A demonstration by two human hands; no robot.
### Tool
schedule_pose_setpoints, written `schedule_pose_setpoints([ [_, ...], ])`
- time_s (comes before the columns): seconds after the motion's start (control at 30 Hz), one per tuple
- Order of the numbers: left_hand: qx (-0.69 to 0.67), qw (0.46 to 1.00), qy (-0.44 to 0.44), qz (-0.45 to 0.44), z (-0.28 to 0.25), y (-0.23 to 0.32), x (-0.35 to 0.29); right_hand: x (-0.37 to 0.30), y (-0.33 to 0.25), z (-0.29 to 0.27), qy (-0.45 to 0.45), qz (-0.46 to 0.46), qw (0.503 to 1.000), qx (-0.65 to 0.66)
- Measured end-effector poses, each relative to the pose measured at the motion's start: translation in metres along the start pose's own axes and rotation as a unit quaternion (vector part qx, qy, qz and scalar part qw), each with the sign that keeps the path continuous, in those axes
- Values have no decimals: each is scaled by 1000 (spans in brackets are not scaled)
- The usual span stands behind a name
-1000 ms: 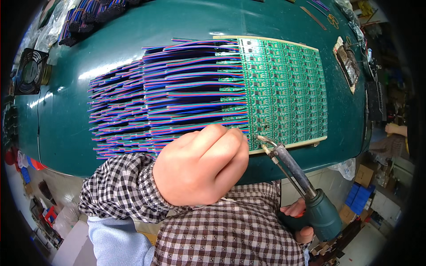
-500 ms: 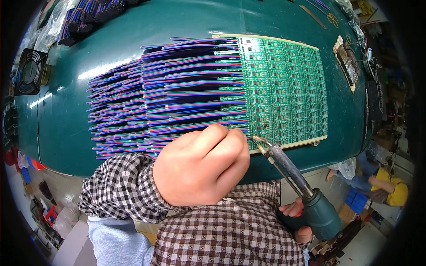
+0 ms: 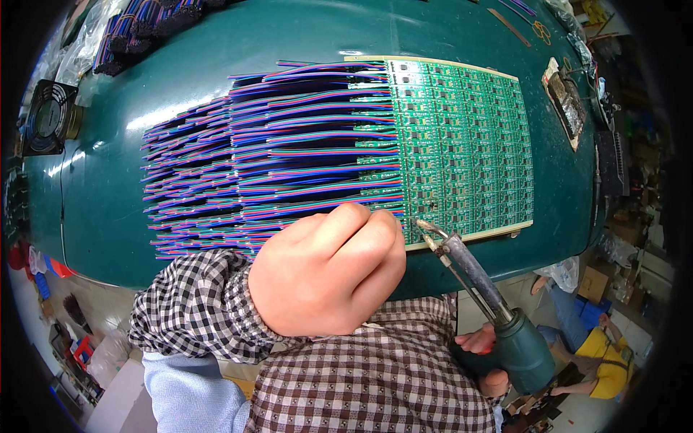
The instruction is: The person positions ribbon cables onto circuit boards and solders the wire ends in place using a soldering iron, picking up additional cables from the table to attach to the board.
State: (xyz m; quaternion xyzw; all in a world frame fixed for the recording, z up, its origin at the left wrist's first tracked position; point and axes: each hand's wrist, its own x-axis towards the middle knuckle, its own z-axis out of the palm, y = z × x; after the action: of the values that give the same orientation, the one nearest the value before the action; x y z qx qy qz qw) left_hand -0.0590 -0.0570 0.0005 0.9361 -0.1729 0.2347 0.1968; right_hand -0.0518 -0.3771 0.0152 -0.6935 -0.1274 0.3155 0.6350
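Observation:
A panel of green circuit boards (image 3: 469, 144) lies on the green table. Along its left part run rows of multicoloured wires (image 3: 310, 155), their ends meeting the boards. My left hand (image 3: 328, 270) is closed at the panel's near left corner, over the nearest wires. Its fingertips are hidden under the knuckles, so whatever they pinch cannot be made out. My right hand (image 3: 480, 343) grips the green handle of a soldering gun (image 3: 469, 263), low on the right. The gun's bent tip is over the panel's near edge, a little right of my left fingers.
A small black fan (image 3: 49, 117) stands at the left. Bundled wires (image 3: 137, 36) lie at the far left. Toward the right edge is a dark block on a pale holder (image 3: 564, 105). A person in yellow (image 3: 606, 361) is beyond the table at the lower right.
The soldering gun's tip has shifted slightly right, away from my left fingers. My left hand has hardly moved. The person in yellow has moved lower in the view.

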Motion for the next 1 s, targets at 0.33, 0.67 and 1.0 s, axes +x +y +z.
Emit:
schedule_pose_setpoints([
  [0.33,7,1000,6,7,1,-1,0,3,-12,1,-7,-7,999,-41],
  [0.67,16,1000,8,16,0,-1,0,1,-4,4,1,13,1000,-9],
  [1.0,25,999,6,24,1,-1,-2,0,-7,4,-1,44,999,-3],
])
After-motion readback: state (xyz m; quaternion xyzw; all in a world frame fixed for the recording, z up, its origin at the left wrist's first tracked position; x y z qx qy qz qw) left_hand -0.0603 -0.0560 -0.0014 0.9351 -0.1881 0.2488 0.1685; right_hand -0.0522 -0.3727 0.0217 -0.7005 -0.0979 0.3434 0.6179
